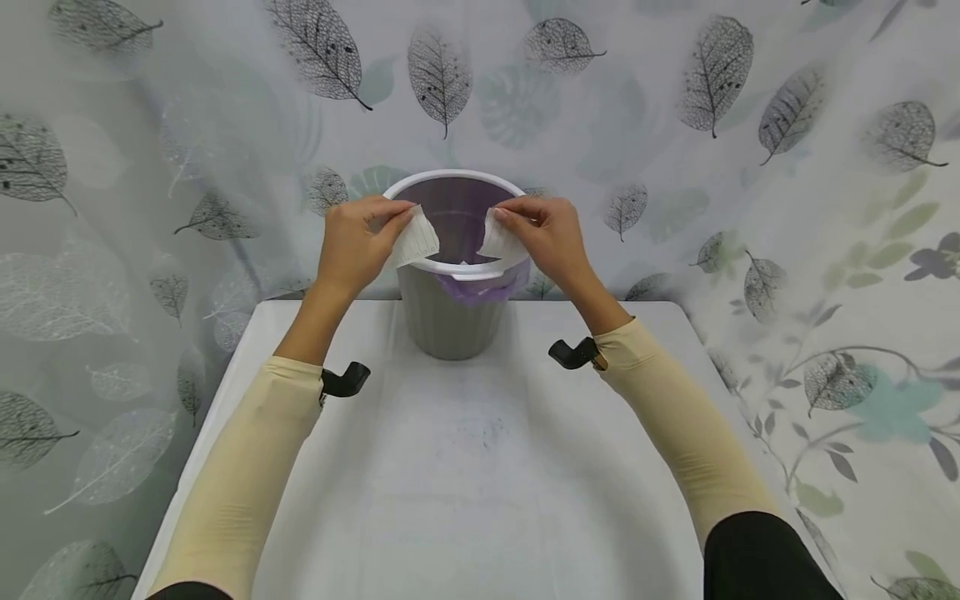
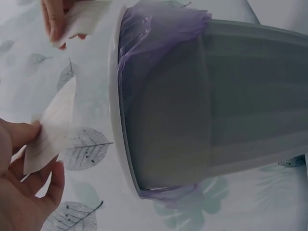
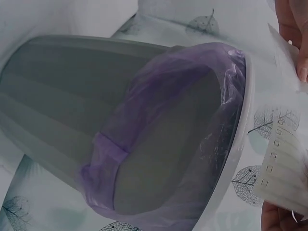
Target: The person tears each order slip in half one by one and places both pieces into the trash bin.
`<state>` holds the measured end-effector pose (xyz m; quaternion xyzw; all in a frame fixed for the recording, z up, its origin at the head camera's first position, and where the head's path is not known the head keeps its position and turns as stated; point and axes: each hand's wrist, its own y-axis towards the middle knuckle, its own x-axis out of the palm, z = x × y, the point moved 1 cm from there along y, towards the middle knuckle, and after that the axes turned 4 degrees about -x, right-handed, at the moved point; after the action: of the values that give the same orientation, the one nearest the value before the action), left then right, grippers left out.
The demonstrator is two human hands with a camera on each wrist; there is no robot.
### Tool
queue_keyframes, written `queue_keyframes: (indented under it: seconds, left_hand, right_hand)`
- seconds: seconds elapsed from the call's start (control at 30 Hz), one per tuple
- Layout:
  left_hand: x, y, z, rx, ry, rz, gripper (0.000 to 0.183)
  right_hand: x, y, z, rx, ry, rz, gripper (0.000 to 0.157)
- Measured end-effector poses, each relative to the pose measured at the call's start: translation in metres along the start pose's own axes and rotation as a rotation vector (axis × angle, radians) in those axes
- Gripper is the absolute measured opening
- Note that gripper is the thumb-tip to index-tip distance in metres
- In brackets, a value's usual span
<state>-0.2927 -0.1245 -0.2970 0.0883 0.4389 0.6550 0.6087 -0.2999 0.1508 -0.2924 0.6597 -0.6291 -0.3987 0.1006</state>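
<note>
My left hand pinches a torn piece of white paper between thumb and fingertips, over the left front of the bin's rim. On the other side my right hand pinches a second piece of paper, which has an uneven torn edge. The two pieces are apart, with a gap over the bin's mouth. Faint print lines the papers, and a row of small boxes shows on one piece in the right wrist view. Below them stands a grey waste bin with a white rim and a purple bag inside.
The bin stands upright at the far edge of a white-covered table. Behind and beside it hangs a leaf-patterned curtain. Part of the purple bag folds over the bin's front rim. A black wrist mount sticks out from the left sleeve.
</note>
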Motion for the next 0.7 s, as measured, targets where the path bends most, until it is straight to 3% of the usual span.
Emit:
queue_keyframes:
  seconds: [0.23,0.5,0.7]
  left_hand:
    - [0.003,0.015,-0.006,-0.07,0.062,-0.022,0.022]
    - [0.023,0.026,-0.014,-0.164,0.062,-0.081,0.025]
    - [0.034,0.029,-0.019,-0.167,0.094,-0.109,0.023]
  right_hand:
    - [0.011,0.018,0.008,-0.024,-0.018,0.021,0.015]
    - [0.023,0.029,0.024,-0.04,-0.102,0.045,0.015]
    - [0.029,0.031,0.03,-0.067,-0.136,-0.003,0.018]
